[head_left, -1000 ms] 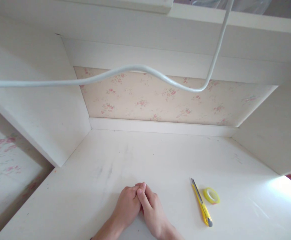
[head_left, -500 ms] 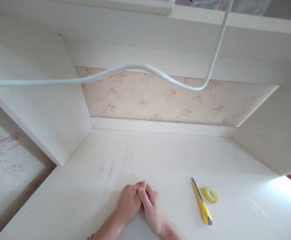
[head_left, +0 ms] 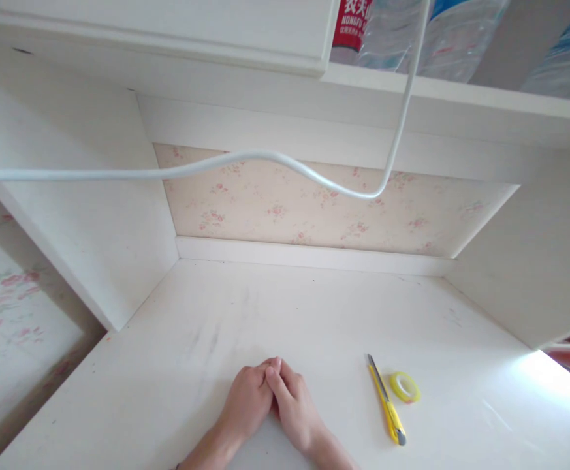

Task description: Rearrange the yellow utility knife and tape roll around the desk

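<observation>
My left hand (head_left: 248, 399) and my right hand (head_left: 296, 403) are clasped together on the white desktop (head_left: 275, 307), low in the middle of the view. The fingers are folded into each other and the thumbs meet on top. No object shows in either hand; the space between the palms is hidden. To the right of my right hand, apart from it, lies a yellow utility knife (head_left: 386, 403), its tip pointing away from me. Just right of the knife a roll of yellow tape (head_left: 405, 387) lies flat.
A white cable (head_left: 260, 156) hangs across the view in front of the desk's back. Above, a white cabinet door (head_left: 157, 29) stands beside an open shelf with plastic bottles (head_left: 456, 39). White side panels (head_left: 93, 209) bound the desk, with floral wallpaper (head_left: 275, 209) behind.
The view has tilted up and shifted slightly right, so more of the shelf and its bottles show. My hands stay clasped; the knife and tape have not moved on the desk.
</observation>
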`<state>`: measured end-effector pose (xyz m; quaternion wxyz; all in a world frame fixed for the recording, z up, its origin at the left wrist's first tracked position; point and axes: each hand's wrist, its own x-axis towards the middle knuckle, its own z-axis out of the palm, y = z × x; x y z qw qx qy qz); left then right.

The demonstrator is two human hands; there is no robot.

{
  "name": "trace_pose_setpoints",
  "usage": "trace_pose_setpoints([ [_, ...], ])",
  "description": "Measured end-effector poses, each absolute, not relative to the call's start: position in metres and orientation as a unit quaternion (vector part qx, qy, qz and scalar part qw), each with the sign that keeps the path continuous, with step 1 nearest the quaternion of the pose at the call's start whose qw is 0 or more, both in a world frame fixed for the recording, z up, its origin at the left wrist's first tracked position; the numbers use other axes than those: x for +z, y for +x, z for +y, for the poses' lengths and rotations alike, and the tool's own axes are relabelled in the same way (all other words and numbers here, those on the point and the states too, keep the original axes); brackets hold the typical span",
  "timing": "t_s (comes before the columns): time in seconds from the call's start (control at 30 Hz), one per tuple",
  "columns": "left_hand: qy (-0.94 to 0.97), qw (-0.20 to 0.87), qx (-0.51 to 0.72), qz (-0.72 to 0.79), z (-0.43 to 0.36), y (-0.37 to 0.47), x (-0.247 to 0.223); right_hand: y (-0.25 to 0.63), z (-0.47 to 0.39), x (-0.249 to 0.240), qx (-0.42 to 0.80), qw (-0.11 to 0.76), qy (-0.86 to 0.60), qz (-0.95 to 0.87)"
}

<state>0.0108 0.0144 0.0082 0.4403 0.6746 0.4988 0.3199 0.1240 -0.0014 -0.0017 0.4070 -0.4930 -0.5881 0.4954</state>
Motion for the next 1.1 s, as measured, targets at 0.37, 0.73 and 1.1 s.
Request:
trace_pose_setpoints([
  [0.37,0.749,0.316,0.229,0.535,0.013,0.009,-0.002,0.137,-0.019,-0.001,0.481,0.413,-0.554,-0.54],
  [0.73,0.806,0.216,0.146,0.531,0.005,0.009,-0.001,0.325,-0.036,0.001,0.19,0.41,-0.714,-0.535],
  [1.1,0.859,0.238,0.195,0.409,-0.006,0.01,0.004,0.342,-0.039,-0.022,0.121,0.167,-0.744,-0.636],
])
